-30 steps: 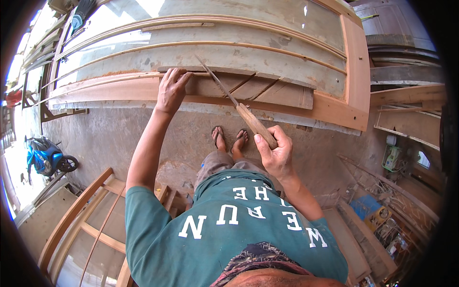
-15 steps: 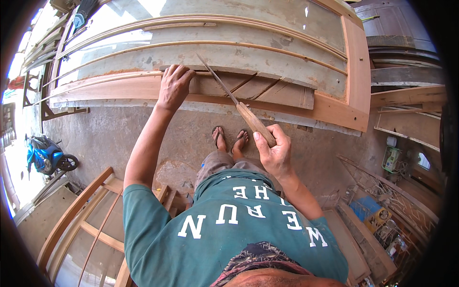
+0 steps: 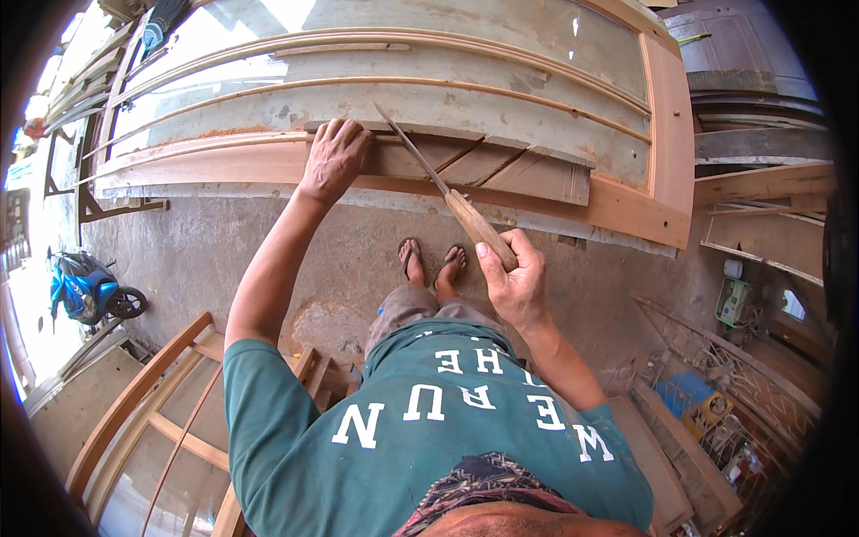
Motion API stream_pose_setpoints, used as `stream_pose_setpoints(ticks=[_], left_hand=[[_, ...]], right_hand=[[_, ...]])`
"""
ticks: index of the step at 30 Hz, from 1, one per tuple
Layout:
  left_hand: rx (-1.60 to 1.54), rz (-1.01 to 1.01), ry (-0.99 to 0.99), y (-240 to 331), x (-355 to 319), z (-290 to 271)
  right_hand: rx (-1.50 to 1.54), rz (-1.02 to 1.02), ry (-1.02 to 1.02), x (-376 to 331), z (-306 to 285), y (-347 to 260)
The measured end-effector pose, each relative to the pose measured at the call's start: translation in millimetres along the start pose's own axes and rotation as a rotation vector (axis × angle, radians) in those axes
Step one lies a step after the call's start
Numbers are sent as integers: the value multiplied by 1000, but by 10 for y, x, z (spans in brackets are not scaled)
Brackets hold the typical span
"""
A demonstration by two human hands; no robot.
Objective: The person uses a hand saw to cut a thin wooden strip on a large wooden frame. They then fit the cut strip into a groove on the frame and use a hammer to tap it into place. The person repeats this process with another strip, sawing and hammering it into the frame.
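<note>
A handsaw (image 3: pixel 412 149) with a thin blade and a wooden handle slants across a wooden mitre box (image 3: pixel 546 179). My right hand (image 3: pixel 518 280) is wrapped round the handle's near end. The blade, seen nearly edge-on, crosses the box beside my left hand; how deep it sits in a slot I cannot tell. More diagonal slots show to the blade's right. My left hand (image 3: pixel 336 159) is closed over the box's left end, its fingers curled over a thin wooden strip (image 3: pixel 215 145) that runs out to the left. The strip's end is hidden.
The mitre box lies along the near rail of a large wooden frame (image 3: pixel 669 134) on the bench. Long thin strips (image 3: pixel 385 81) lie across its panel. A blue motorbike (image 3: pixel 87 288) stands at left, another wooden frame (image 3: pixel 134 403) at lower left. Boards (image 3: pixel 761 141) are stacked at right.
My left hand has shifted very slightly to the right along the box. The saw and my right hand have hardly moved.
</note>
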State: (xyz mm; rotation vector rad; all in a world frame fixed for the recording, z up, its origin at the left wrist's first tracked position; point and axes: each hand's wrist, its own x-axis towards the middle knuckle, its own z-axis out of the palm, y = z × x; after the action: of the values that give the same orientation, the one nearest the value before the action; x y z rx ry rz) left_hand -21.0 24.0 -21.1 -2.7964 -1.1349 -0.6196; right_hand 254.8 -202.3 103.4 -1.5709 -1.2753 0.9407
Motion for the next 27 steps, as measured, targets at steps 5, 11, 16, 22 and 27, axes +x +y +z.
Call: stream_pose_setpoints(ticks=[5, 11, 16, 22, 27], left_hand=[[-37, -21, 47, 29, 14, -12], [-78, -50, 73, 39, 8, -17], [-83, -48, 83, 63, 48, -38], [-103, -51, 97, 81, 58, -35], [-126, -69, 76, 89, 53, -43]], right_hand=[[1, -26, 41, -21, -24, -65], [4, -17, 52, -40, -103, -57], [-19, -16, 62, -96, -70, 112], [-46, -15, 56, -106, -47, 160], [-41, -24, 54, -94, -52, 175]])
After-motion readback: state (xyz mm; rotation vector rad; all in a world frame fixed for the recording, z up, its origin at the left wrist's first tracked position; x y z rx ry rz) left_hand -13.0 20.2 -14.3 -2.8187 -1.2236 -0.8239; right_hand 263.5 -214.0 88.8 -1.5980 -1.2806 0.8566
